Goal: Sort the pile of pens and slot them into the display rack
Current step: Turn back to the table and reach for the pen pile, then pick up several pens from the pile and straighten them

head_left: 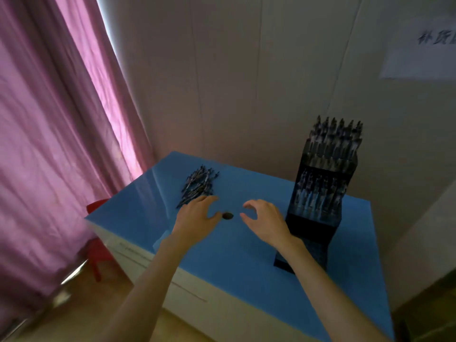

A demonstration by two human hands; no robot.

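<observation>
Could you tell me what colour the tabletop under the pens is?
Blue: the tabletop shows best in the head view.

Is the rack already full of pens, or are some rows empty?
Partly full. The rack has pens in its upper rows; the lowest front step looks empty.

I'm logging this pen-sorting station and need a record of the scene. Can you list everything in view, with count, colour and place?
pile of pens: one pile, dark, far left of table
display rack: one, black, right of table, partly filled with pens
small dark object: one, between the hands; identity unclear
table: one, blue top
curtain: one, pink, left
red chair: one, left of table
paper sign: one, white, wall upper right
left hand: near pile, empty
right hand: near rack, empty
</observation>
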